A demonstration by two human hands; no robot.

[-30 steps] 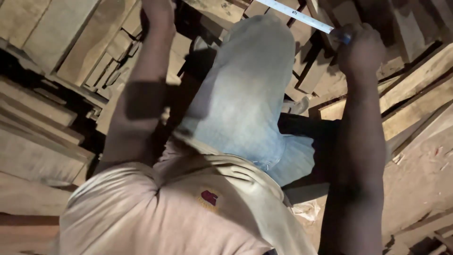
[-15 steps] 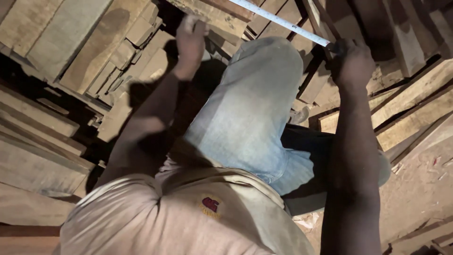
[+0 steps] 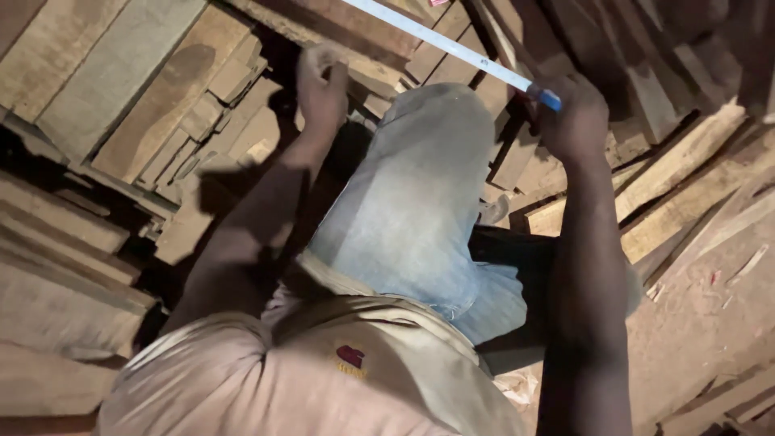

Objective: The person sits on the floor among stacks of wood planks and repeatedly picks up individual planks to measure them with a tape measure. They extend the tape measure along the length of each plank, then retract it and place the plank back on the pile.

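- Tape measure [image 3: 542,95] sits clamped in my right hand [image 3: 575,121], its blade [image 3: 436,42] stretched up-left over the stacked planks [image 3: 121,89] so it lies flat.
- My left hand [image 3: 321,85] hangs loosely curled, holding nothing, just above the boards.

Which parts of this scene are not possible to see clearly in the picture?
- Head view: far end of the white measuring tape, cut off by the top edge.
- What the left hand holds, if anything: hidden by curled fingers.
- Floor under the stacked wooden planks: too dark.
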